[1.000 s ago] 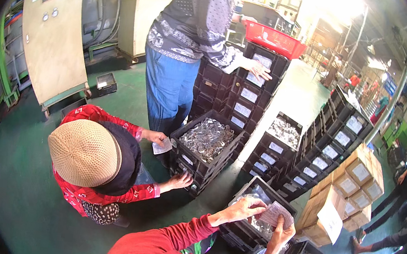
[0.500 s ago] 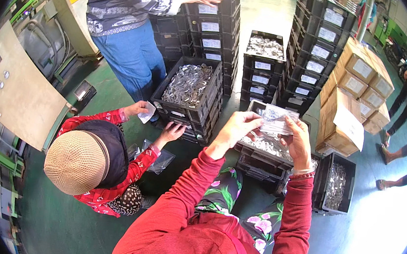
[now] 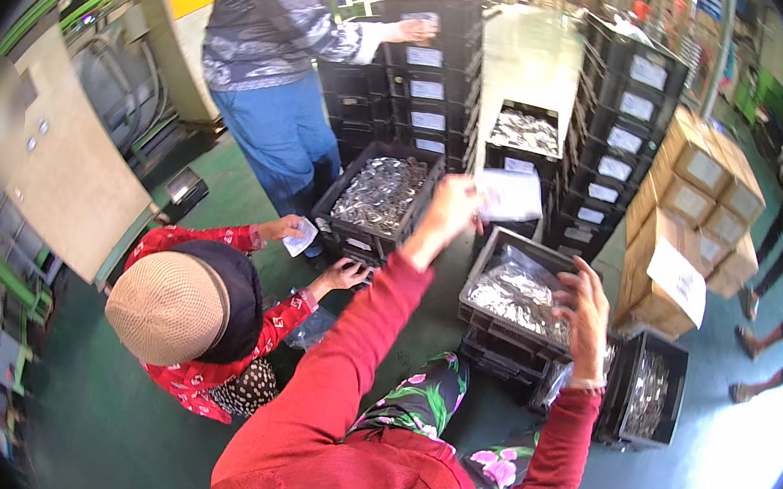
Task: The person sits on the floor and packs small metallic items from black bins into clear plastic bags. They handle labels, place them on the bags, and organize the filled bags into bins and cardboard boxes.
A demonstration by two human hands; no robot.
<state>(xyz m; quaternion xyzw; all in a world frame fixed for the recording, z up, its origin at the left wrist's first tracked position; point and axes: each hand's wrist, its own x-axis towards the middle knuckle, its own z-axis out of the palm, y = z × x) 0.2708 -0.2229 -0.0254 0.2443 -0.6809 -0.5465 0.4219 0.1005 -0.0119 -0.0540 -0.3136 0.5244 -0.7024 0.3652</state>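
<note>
A white printed paper label is pinched in my left hand, raised beyond a black crate. Motion blurs the label a little. My right hand is held over that crate's right side, fingers spread and nothing in them. Shiny flat metal parts fill the crate, with clear plastic along their far side. The crate rests on another dark crate in front of my knees.
Crouching at left, a co-worker holds a white slip beside a crate of metal parts. Another person stands behind, one hand on a crate stack. Tall black crates, cardboard boxes and a low parts crate are at right.
My right hand has let go of the label and opened. My left hand has carried the label up and away from me. The whole view has shifted slightly.
</note>
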